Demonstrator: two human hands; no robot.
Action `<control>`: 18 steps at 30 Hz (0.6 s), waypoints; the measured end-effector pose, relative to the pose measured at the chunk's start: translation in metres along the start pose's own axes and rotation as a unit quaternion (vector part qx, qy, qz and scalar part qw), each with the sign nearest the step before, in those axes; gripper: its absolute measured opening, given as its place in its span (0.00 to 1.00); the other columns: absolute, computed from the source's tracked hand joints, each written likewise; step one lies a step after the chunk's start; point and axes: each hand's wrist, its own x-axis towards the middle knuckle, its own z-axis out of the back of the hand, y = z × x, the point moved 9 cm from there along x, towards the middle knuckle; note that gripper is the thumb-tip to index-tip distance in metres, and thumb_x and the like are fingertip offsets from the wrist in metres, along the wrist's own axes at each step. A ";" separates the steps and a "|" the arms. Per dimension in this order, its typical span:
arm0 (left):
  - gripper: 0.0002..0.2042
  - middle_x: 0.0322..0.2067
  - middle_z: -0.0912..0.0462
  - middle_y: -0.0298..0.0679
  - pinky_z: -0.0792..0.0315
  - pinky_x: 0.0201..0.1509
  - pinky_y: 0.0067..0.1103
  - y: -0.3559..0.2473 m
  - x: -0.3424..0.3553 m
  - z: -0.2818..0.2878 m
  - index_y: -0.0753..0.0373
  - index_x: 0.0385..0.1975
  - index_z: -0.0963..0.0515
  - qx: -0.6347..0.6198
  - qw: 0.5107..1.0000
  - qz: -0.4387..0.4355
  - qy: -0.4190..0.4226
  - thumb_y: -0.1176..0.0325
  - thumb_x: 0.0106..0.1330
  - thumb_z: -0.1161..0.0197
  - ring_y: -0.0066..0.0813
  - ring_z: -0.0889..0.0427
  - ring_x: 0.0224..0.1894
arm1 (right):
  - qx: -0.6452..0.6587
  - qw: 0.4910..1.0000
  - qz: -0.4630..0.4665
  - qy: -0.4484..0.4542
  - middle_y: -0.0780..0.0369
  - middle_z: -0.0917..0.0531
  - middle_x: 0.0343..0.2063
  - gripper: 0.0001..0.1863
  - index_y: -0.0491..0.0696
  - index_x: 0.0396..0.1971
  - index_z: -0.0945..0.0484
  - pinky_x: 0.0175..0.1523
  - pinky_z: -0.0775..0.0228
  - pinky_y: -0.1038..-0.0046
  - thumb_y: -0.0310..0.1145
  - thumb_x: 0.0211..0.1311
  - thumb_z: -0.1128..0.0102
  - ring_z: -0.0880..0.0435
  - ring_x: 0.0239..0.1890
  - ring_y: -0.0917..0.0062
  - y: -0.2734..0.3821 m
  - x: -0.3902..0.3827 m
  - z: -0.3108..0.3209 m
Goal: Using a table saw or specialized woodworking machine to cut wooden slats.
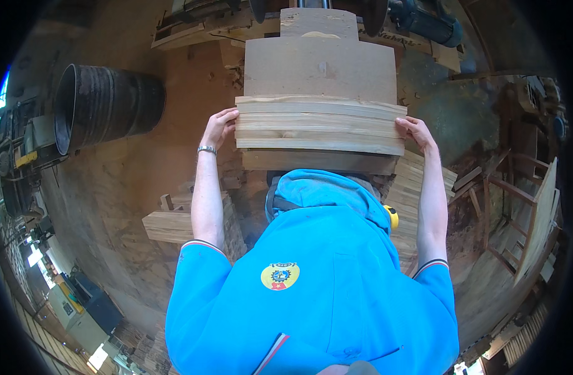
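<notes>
Several pale wooden strips point(321, 125) lie side by side in a row across the near part of a flat tan panel point(321, 72). At the row's left end, my left hand point(223, 124) has its fingers bent against the strips' ends. My right hand point(416, 130) grips the opposite end, thumb and fingers drawn together at the edge. The row is held between both hands, square to my body. Below its near edge shows the darker front edge of the worktable point(318, 162). Part of each hand's fingers is hidden.
A machine with a blue motor point(427, 26) stands beyond the panel. To the left lies a dark metal drum point(111, 105). Stacked wood pieces sit low at left point(168, 226), and more strips point(418, 194) lie at right. A wooden frame point(518, 200) stands further right.
</notes>
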 end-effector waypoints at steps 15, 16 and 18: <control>0.25 0.50 0.24 0.46 0.30 0.56 0.26 0.011 -0.028 -0.005 0.74 0.56 0.34 -0.005 1.000 0.011 -0.002 0.68 0.62 0.38 0.31 0.24 0.52 | 0.160 0.987 -0.013 -0.008 0.67 0.22 0.43 0.28 0.46 0.53 0.28 0.41 0.38 0.83 0.46 0.56 0.36 0.26 0.42 0.84 -0.033 -0.041 -0.025; 0.25 0.50 0.24 0.46 0.30 0.56 0.26 0.014 -0.031 -0.004 0.74 0.56 0.34 -0.001 1.000 0.013 -0.002 0.68 0.62 0.38 0.31 0.24 0.52 | 0.159 0.987 -0.011 0.000 0.67 0.22 0.43 0.28 0.46 0.53 0.28 0.44 0.37 0.82 0.46 0.56 0.36 0.26 0.44 0.84 -0.039 -0.041 -0.026; 0.25 0.51 0.25 0.47 0.30 0.56 0.25 0.021 -0.042 -0.001 0.74 0.57 0.35 0.001 1.000 0.018 -0.001 0.69 0.63 0.39 0.31 0.25 0.52 | 0.209 0.978 0.009 0.010 0.67 0.22 0.44 0.28 0.46 0.53 0.28 0.46 0.38 0.81 0.46 0.57 0.36 0.26 0.45 0.83 -0.052 -0.038 -0.035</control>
